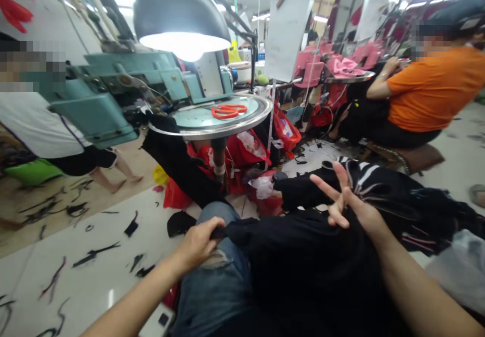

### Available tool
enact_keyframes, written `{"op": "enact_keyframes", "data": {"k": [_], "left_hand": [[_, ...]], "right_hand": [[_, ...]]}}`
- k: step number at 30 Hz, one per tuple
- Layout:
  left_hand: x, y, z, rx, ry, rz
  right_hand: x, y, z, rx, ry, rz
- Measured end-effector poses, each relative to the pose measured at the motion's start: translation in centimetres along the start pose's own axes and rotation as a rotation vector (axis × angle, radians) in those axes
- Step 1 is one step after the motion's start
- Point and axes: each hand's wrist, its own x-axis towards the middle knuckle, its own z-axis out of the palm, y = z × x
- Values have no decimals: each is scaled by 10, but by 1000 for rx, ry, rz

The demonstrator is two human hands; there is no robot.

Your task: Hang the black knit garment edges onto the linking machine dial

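Black fabric (291,256) lies across the lap, its long axis running rightward from the left hand's (199,243) fingers, which pinch its near-left edge above the jeans (220,286). The left is nearer; the right hand (354,203), fingers splayed, is over its far-right part.

Garment workshop: teal sewing machine (151,74), fabric scraps (94,253) across floor.
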Motion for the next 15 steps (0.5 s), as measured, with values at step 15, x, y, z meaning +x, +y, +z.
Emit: {"op": "enact_keyframes", "data": {"k": [15], "left_hand": [[33, 76, -55, -106, 10, 270]], "right_hand": [[-9, 12, 13, -374, 45, -314]]}}
